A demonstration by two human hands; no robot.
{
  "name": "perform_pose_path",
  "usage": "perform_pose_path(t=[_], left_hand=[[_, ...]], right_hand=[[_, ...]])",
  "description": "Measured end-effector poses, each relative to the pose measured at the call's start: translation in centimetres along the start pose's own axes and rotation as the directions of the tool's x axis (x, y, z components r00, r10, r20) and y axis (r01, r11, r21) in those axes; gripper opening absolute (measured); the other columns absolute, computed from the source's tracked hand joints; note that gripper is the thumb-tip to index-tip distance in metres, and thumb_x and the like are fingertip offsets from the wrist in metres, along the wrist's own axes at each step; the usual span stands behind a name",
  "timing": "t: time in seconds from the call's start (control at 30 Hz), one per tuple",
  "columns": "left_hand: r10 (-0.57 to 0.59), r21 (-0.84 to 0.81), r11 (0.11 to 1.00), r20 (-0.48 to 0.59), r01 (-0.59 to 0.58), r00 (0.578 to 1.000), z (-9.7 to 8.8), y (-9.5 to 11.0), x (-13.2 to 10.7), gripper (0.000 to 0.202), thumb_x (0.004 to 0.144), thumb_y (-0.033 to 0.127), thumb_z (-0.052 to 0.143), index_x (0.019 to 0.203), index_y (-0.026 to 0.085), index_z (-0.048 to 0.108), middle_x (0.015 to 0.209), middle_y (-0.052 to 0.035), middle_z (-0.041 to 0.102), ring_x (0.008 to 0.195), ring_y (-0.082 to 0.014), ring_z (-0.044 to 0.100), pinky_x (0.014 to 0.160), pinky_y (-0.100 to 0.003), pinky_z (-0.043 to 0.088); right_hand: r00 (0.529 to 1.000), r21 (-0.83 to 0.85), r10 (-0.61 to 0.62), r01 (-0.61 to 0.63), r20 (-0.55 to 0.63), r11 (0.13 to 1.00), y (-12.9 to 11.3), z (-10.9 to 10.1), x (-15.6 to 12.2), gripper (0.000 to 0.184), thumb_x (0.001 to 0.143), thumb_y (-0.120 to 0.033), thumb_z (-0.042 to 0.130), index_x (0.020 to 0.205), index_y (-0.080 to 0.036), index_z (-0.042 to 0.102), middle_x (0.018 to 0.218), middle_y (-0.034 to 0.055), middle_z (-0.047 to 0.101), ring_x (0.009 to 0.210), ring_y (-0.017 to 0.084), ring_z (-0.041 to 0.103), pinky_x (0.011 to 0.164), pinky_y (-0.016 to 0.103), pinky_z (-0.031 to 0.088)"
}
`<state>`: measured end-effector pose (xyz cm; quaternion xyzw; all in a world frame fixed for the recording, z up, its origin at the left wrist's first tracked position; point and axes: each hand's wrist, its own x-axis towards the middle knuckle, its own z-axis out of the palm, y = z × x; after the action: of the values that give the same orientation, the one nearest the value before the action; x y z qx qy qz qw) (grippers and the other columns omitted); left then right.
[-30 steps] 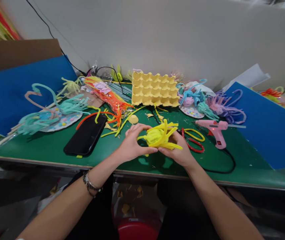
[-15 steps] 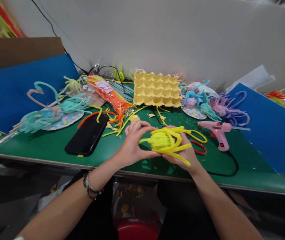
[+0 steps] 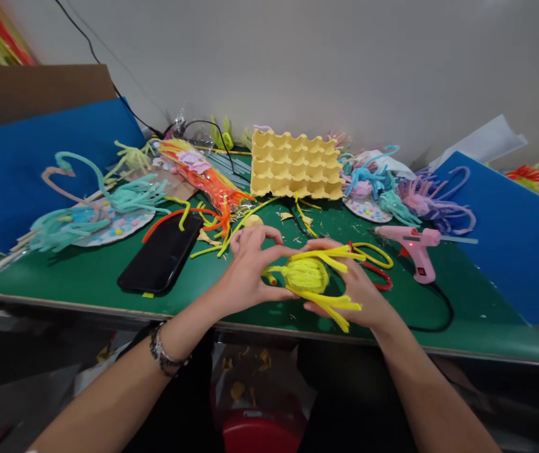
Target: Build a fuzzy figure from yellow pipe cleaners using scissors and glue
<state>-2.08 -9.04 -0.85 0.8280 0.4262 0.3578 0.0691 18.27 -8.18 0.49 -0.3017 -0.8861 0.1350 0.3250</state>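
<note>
Both my hands hold a yellow pipe-cleaner figure [image 3: 308, 275], a fuzzy ball with several loose strands sticking out to the right and downward. My left hand [image 3: 249, 270] pinches its left side, thumb below and fingers arched over the top. My right hand [image 3: 361, 286] cups it from the right and underneath. The figure hangs just above the near part of the green table [image 3: 85, 277].
A black phone [image 3: 162, 253] lies left of my hands. Red and yellow scissors [image 3: 374, 264] and a pink glue gun [image 3: 414, 242] with a black cord lie to the right. A yellow egg tray [image 3: 295, 165], pipe-cleaner bundles, paper plates and blue sheets [image 3: 500, 233] crowd the back.
My hands have brought the yellow figure a little nearer to me and lower. Its strands have swung from pointing up and right to hanging downward on the right.
</note>
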Motion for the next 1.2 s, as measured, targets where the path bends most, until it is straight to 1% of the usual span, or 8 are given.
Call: perform_pose_path(t=[0.07, 0.17, 0.4, 0.6, 0.7, 0.83, 1.03, 1.2], left_hand=[[0.013, 0.013, 1.0, 0.003, -0.013, 1.0, 0.02, 0.05, -0.06, 0.046, 0.063, 0.05, 0.07, 0.101, 0.025, 0.062, 0.099, -0.0044, 0.046, 0.096, -0.0227, 0.041, 0.086, -0.039, 0.025], [0.027, 0.004, 1.0, -0.001, -0.027, 1.0, 0.06, 0.07, -0.07, 0.046, 0.062, 0.052, 0.069, 0.099, 0.025, 0.064, 0.098, -0.0045, 0.046, 0.094, -0.0223, 0.042, 0.085, -0.039, 0.025], [0.014, -0.029, 0.999, -0.018, -0.014, 1.0, 0.2, 0.17, -0.03, 0.046, 0.064, 0.054, 0.066, 0.098, 0.023, 0.063, 0.096, -0.0045, 0.048, 0.092, -0.021, 0.042, 0.083, -0.038, 0.026], [0.01, -0.058, 0.998, -0.018, -0.011, 1.0, 0.5, 0.15, -0.17, 0.045, 0.065, 0.056, 0.064, 0.096, 0.023, 0.063, 0.096, -0.0046, 0.049, 0.092, -0.0208, 0.042, 0.081, -0.037, 0.027], [0.011, -0.064, 0.998, -0.023, -0.012, 1.0, 0.54, 0.14, -0.19, 0.048, 0.064, 0.057, 0.064, 0.098, 0.024, 0.063, 0.097, -0.0047, 0.049, 0.092, -0.0211, 0.042, 0.082, -0.038, 0.027], [0.015, -0.06, 0.998, -0.038, -0.017, 0.999, 0.57, 0.23, -0.15, 0.049, 0.065, 0.06, 0.06, 0.098, 0.024, 0.064, 0.097, -0.0052, 0.048, 0.093, -0.0214, 0.042, 0.082, -0.038, 0.026], [0.036, -0.06, 0.997, -0.078, -0.041, 0.996, 0.77, 0.31, -0.16, 0.053, 0.066, 0.065, 0.053, 0.097, 0.023, 0.065, 0.095, -0.0055, 0.05, 0.09, -0.0204, 0.042, 0.08, -0.036, 0.027], [0.074, -0.008, 0.997, -0.113, -0.076, 0.991, 0.88, 0.07, -0.45, 0.05, 0.069, 0.062, 0.052, 0.098, 0.024, 0.065, 0.095, -0.0051, 0.053, 0.09, -0.02, 0.042, 0.082, -0.036, 0.027]], right_hand=[[0.999, -0.015, -0.035, 0.035, 0.025, 0.999, -0.02, 0.03, 0.13, 0.048, 0.071, -0.042, 0.064, 0.112, -0.024, 0.047, 0.113, 0.0089, 0.056, 0.106, 0.026, 0.054, 0.094, 0.046, 0.04], [0.999, -0.003, -0.023, 0.023, 0.03, 1.0, 0.05, 0.0, 0.23, 0.042, 0.07, -0.04, 0.064, 0.106, -0.024, 0.049, 0.105, 0.0078, 0.059, 0.099, 0.024, 0.057, 0.094, 0.046, 0.04], [0.999, 0.064, 0.036, -0.035, -0.016, 0.997, 0.21, 0.38, 0.09, 0.041, 0.066, -0.034, 0.065, 0.102, -0.023, 0.048, 0.1, 0.0079, 0.059, 0.097, 0.025, 0.057, 0.093, 0.048, 0.038], [0.999, -0.042, 0.006, -0.008, -0.037, 0.999, 0.37, 0.72, -0.03, 0.042, 0.063, -0.031, 0.064, 0.101, -0.024, 0.047, 0.097, 0.005, 0.061, 0.094, 0.024, 0.059, 0.097, 0.049, 0.032], [0.998, -0.013, 0.004, -0.004, -0.06, 1.0, 0.46, 0.76, -0.17, 0.045, 0.061, -0.035, 0.066, 0.1, -0.025, 0.046, 0.098, 0.0049, 0.063, 0.093, 0.024, 0.061, 0.099, 0.049, 0.029], [0.997, 0.012, 0.054, -0.054, -0.06, 0.998, 0.4, 0.72, -0.22, 0.044, 0.059, -0.039, 0.067, 0.097, -0.025, 0.049, 0.097, 0.0043, 0.064, 0.092, 0.024, 0.062, 0.101, 0.05, 0.025], [0.995, 0.017, 0.062, -0.061, -0.075, 0.998, 0.08, 0.48, 0.02, 0.041, 0.058, -0.042, 0.067, 0.092, -0.025, 0.052, 0.092, 0.0027, 0.066, 0.087, 0.023, 0.064, 0.099, 0.05, 0.028], [0.996, -0.04, 0.057, -0.06, -0.063, 0.997, -0.3, 0.14, 0.18, 0.039, 0.059, -0.044, 0.067, 0.091, -0.025, 0.054, 0.092, 0.0039, 0.068, 0.088, 0.024, 0.064, 0.097, 0.05, 0.029]])
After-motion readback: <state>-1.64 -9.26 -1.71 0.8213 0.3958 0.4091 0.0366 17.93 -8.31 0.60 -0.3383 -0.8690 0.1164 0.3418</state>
